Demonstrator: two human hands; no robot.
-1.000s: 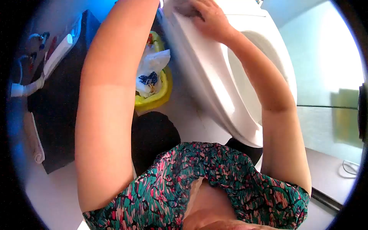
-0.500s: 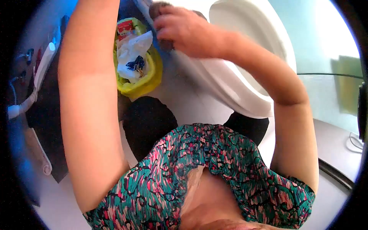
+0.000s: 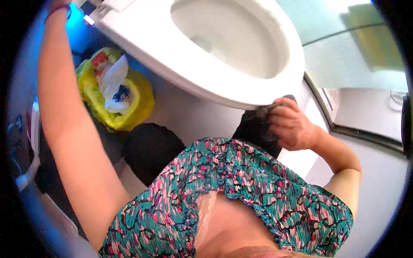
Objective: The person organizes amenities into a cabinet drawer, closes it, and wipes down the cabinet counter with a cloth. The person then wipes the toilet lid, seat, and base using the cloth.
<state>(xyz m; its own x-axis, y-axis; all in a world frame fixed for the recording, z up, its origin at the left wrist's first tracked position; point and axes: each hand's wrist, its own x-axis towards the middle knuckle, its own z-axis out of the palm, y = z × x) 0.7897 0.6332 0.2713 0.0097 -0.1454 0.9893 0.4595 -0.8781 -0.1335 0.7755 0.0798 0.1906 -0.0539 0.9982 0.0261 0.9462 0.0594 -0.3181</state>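
My right hand [image 3: 292, 124] is closed around a dark grey cloth [image 3: 289, 98], whose edge shows above the fingers. It is at the outer front edge of a white toilet [image 3: 232, 92], just above my black-clad knee. Most of the cloth is covered by the fingers or blends into the black fabric behind it. My left arm stretches to the top left corner, where a thin dark band circles the wrist. Only a sliver of my left hand [image 3: 61, 2] shows there, near the toilet's hinge end, and its fingers are out of sight.
A yellow-lined waste bin [image 3: 144, 96] holding crumpled white paper and a red packet stands left of the toilet. On the right are a glass panel [image 3: 331, 56] and a dark floor track [image 3: 365, 135]. A pale hose-like object [image 3: 30, 174] hangs at far left.
My right hand has moved with the cloth from the toilet's far left side to its near front edge. The view has shifted, bringing more of the bowl into sight.
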